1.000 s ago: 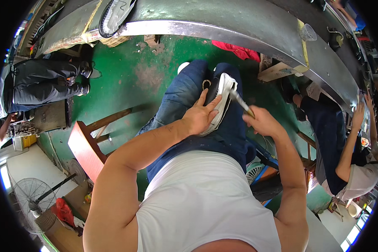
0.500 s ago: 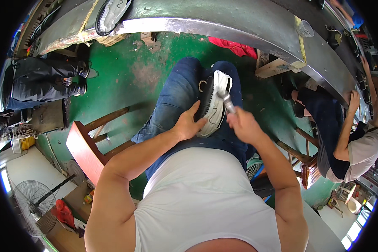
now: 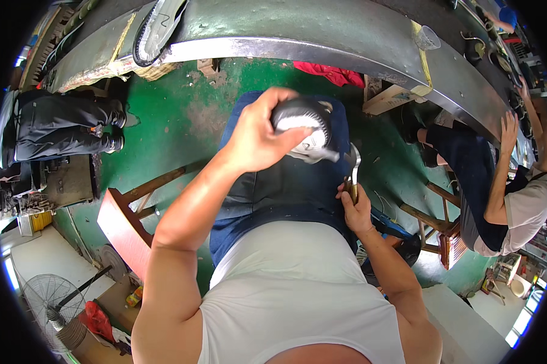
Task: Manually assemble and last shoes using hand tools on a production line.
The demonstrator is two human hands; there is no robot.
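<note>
My left hand [image 3: 259, 136] is wrapped round a black shoe [image 3: 299, 109] with white stitching along its edge, raised over my lap. Pale material hangs from the shoe's underside, and motion blurs part of it. Beside my right thigh, my right hand [image 3: 355, 209] grips the handle of a metal hand tool that looks like lasting pincers [image 3: 355, 167]. Its curved, shiny head points up, apart from the shoe. Below the shoe are my dark blue trousers [image 3: 279, 188].
A metal-edged bench [image 3: 273, 45] crosses the far side, bearing another shoe [image 3: 157, 33] and a clear cup [image 3: 427, 37]. A wooden stool [image 3: 125, 227] stands at left. One person sits at right [image 3: 522, 206]; another's legs [image 3: 67, 120] show at left. Red cloth [image 3: 328, 73] lies beneath the bench.
My left hand has lifted the shoe off my thighs, up and away from me, and tilted it. My right hand has drawn the tool off the shoe, downward and slightly right.
</note>
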